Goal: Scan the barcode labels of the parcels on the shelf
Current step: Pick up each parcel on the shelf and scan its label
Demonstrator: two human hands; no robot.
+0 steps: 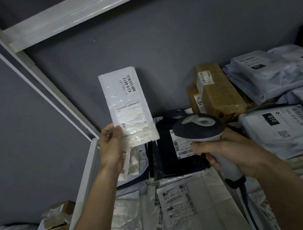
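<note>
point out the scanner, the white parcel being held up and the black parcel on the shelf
scanner (198,126), head view, dark top of its head
white parcel (126,106), head view, middle of its labelled face
black parcel (167,151), head view, bare black wrapping

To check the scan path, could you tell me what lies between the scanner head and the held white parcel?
In the head view only open air separates scanner from white parcel; a black parcel lies behind.

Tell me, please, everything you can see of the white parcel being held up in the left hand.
The white parcel is a flat, oblong packet in glossy, crinkled plastic wrap. It stands nearly upright, tilted slightly, raised in front of the grey wall above the parcels on the shelf. A small sticker near its top reads 43-6-4613; a larger, paler shipping label with a small barcode covers its lower half. The left hand pinches its lower left corner; nothing else touches it.
</note>
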